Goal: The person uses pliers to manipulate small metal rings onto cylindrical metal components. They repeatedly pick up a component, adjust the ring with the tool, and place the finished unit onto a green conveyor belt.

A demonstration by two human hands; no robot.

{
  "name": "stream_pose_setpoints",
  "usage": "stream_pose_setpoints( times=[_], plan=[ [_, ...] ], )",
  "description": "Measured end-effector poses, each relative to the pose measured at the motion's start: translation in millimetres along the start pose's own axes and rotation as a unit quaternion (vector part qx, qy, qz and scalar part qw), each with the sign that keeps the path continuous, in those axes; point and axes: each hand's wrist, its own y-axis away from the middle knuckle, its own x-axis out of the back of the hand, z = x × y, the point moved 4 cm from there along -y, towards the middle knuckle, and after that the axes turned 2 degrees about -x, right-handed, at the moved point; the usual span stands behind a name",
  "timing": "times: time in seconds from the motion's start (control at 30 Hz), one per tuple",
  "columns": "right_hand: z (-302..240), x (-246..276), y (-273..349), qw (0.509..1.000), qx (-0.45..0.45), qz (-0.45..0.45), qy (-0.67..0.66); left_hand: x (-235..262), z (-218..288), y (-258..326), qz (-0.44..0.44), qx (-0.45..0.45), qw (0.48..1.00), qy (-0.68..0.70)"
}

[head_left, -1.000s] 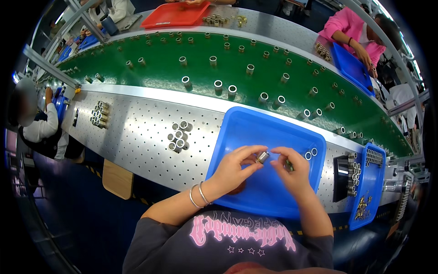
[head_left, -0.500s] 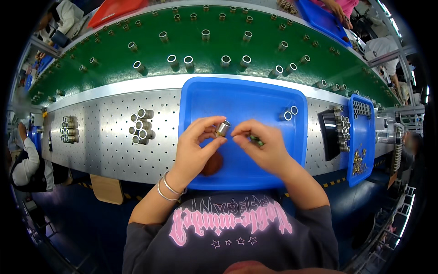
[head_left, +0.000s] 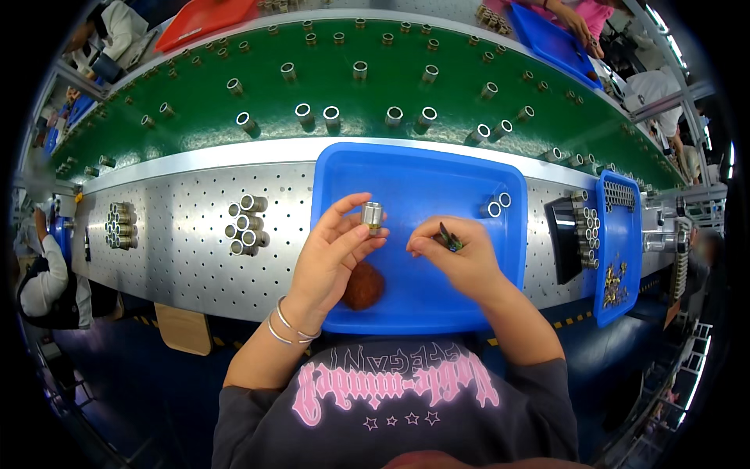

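My left hand (head_left: 322, 254) pinches a short metal sleeve (head_left: 373, 213) between thumb and fingers, held nearly upright above the blue tray (head_left: 426, 301). To its right, my right hand (head_left: 469, 266) is closed around a slim green and dark tool (head_left: 448, 238), mostly hidden by the fingers. A gap separates that hand from the sleeve. Beneath my left hand, a fuzzy reddish-brown ball (head_left: 364, 286) lies in the tray. Two more sleeves (head_left: 494, 209) stand by the tray's right wall.
Sleeve groups (head_left: 248, 227) stand on the perforated metal table (head_left: 172, 258) at left. Beyond runs a green belt (head_left: 211, 109) with scattered sleeves. At right are a black stand (head_left: 564, 238) and a smaller blue tray (head_left: 617, 258) with brass-coloured bits. A co-worker's hand (head_left: 574, 23) shows far right.
My hands have moved apart; the right one has drawn back to the right. The sleeve is now more upright and slightly left. More of the brown ball shows.
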Motion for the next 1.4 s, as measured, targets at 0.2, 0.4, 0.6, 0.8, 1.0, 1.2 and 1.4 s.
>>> stream_pose_setpoints(
  times=[0.2, 0.4, 0.6, 0.8, 1.0, 1.2, 1.4],
  plan=[
    [-3.5, 0.9, 1.2, 0.997, 0.027, 0.003, 0.069, 1.8, 1.5, 0.6, -0.003, -0.020, 1.000, -0.024],
    [-5.2, 5.5, 1.5, 0.992, 0.033, -0.025, 0.118, 1.6, 2.8, 1.1, -0.013, -0.026, 0.998, -0.056],
    [-40.8, 9.0, -14.0, 0.972, 0.098, 0.030, 0.210, -13.0, 7.9, 8.7, -0.074, -0.152, 0.941, -0.292],
    [-25.9, 7.0, -27.7, 0.965, 0.090, -0.005, 0.245, -12.5, 3.7, 8.4, -0.103, -0.110, 0.954, -0.260],
    [-20.1, 8.8, -19.9, 0.971, 0.068, 0.051, 0.222, -1.9, 1.5, 5.4, -0.027, -0.017, 0.997, -0.074],
    [-27.3, 7.2, -17.2, 0.974, 0.080, 0.063, 0.201, -0.5, 1.3, 6.6, -0.019, -0.017, 0.999, -0.027],
    [-29.6, 4.3, -15.4, 0.987, 0.068, 0.036, 0.142, -3.2, 1.6, 4.9, -0.020, -0.041, 0.996, -0.075]
  ],
)
